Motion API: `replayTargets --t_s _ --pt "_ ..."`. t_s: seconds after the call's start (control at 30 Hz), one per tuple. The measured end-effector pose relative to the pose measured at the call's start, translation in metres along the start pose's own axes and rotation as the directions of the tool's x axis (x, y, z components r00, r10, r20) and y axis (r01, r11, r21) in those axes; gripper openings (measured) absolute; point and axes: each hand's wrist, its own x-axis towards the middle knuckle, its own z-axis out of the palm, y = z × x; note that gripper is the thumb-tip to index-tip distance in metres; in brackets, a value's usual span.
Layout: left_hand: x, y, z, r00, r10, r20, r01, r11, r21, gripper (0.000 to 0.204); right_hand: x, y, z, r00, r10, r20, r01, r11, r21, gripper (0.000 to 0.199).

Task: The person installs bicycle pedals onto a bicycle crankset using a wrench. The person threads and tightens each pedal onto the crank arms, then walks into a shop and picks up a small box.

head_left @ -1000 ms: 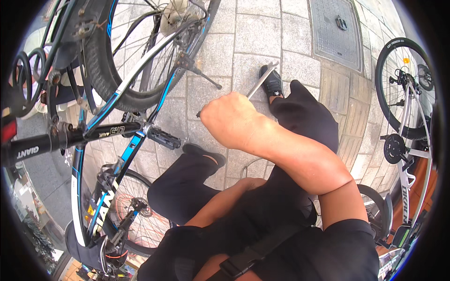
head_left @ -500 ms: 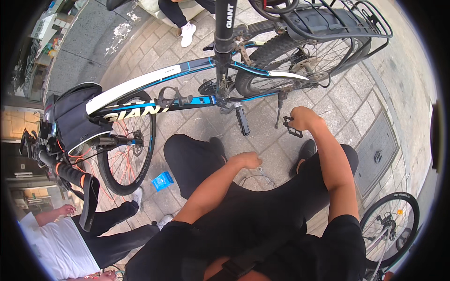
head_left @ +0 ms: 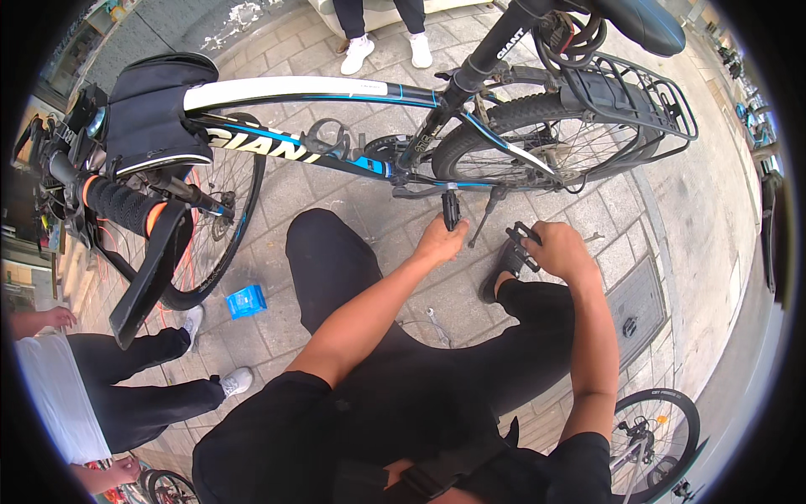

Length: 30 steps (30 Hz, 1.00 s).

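My left hand (head_left: 440,244) is closed round the lower end of a black pedal (head_left: 452,210) fitted to the bicycle's crank. A second, loose black pedal (head_left: 522,238) is in my right hand (head_left: 561,252), gripped at its side. The bicycle (head_left: 285,149), white, black and blue, stands across in front of me, its handlebar to the left. Its kickstand (head_left: 484,220) reaches down between my hands. On the paving below my left forearm lies a metal wrench (head_left: 437,326), partly hidden by my clothing.
A blue packet (head_left: 246,301) lies on the paving beside the front wheel (head_left: 243,244). One person in a white top (head_left: 59,399) stands at the left; another's legs and white shoes (head_left: 358,55) show at the far side. A second bicycle's wheel (head_left: 688,420) is at the lower right.
My left hand has moved up from beside the wrench to the pedal on the crank. My right hand still holds the loose pedal. The view has shifted, and the handlebar appears larger.
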Motion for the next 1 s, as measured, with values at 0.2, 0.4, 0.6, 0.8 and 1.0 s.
replayTargets --t_s 0.2,0.4,0.6,0.8,1.0 --pt "0.082 -0.031 0.053 0.956 -0.264 0.124 0.281 0.948 -0.148 0.054 0.051 0.058 0.041 0.998 -0.012 -0.061 0.016 0.997 0.077 0.029" --pt "0.16 -0.13 0.064 0.85 -0.524 -0.052 0.419 0.734 -0.535 0.042 0.112 0.047 0.042 0.996 -0.087 -0.014 0.088 0.986 0.141 0.029" --pt "0.186 -0.164 0.01 0.805 -0.591 0.042 0.559 0.734 -0.385 0.046 0.137 0.039 0.046 0.991 -0.134 0.028 0.129 0.983 0.135 0.029" --pt "0.185 -0.184 -0.017 0.817 -0.576 -0.032 0.523 0.762 -0.382 0.043 0.162 0.016 0.054 0.98 -0.12 0.158 0.103 0.988 0.113 0.032" --pt "0.148 -0.18 -0.039 0.861 -0.504 -0.06 0.448 0.81 -0.378 0.033 0.153 0.013 0.089 0.943 -0.181 0.281 0.172 0.984 0.056 0.032"
